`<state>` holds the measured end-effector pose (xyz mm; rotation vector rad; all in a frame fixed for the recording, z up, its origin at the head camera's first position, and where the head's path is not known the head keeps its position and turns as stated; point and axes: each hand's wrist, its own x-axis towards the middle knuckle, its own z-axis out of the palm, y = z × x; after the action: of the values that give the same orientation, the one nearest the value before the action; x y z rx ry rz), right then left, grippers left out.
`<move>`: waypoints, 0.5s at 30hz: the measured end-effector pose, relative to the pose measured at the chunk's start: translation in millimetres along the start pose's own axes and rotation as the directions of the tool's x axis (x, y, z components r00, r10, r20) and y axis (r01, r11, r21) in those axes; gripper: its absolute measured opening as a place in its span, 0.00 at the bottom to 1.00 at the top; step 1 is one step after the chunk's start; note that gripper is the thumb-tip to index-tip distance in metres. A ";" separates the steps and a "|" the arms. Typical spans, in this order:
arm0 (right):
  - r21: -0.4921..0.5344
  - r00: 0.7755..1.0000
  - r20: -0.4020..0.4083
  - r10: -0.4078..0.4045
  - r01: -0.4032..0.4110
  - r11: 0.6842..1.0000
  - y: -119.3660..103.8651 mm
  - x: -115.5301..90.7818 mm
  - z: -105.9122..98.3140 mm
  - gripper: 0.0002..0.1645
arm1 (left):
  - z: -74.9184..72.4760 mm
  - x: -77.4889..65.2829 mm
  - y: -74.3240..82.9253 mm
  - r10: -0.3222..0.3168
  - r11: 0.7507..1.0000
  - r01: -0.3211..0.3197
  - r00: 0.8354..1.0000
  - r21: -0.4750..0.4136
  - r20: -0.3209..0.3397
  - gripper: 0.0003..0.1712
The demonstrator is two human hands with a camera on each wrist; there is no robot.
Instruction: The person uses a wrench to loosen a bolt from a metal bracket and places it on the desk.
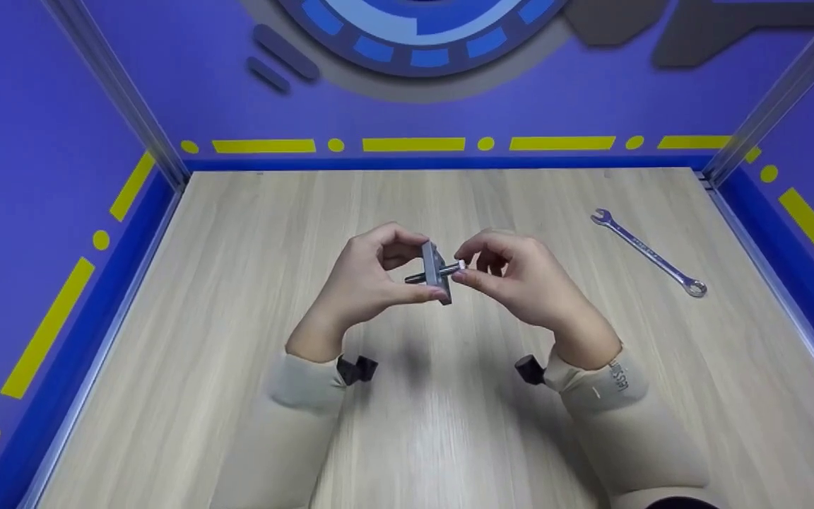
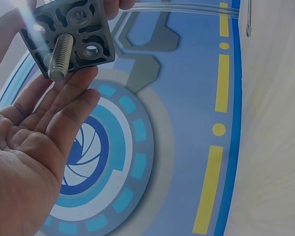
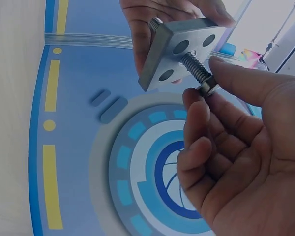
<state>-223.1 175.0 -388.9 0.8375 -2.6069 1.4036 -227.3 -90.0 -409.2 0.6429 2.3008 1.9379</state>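
A square grey metal plate [image 1: 430,263] with round holes is held up above the table. My left hand [image 1: 368,277] grips its opposite edges between thumb and fingers. Through the plate's middle runs a threaded bolt [image 3: 196,67], its shank [image 2: 62,53] sticking out of the ribbed back in the left wrist view. Thumb and fingertips of my right hand [image 1: 520,276] pinch the bolt's head, which stands well off the plate's smooth face. The fingers partly hide that head in the right wrist view.
A combination spanner [image 1: 647,252] lies slantwise on the wooden table [image 1: 237,247], to the right of my hands. Blue panels with yellow marks [image 1: 414,145] stand behind and at both sides, joined by metal posts [image 1: 121,85] at the corners.
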 end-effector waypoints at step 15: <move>-0.007 0.992 0.011 0.126 -0.126 0.992 -0.1 1.7 0.0 0.12 | 0.7 -1.7 2.3 0.018 1.000 -0.018 1.000 0.024 0.006 0.38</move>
<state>-224.6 174.2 -388.4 0.6926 -2.7148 1.4230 -224.9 -89.7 -407.4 0.6728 2.3260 1.9160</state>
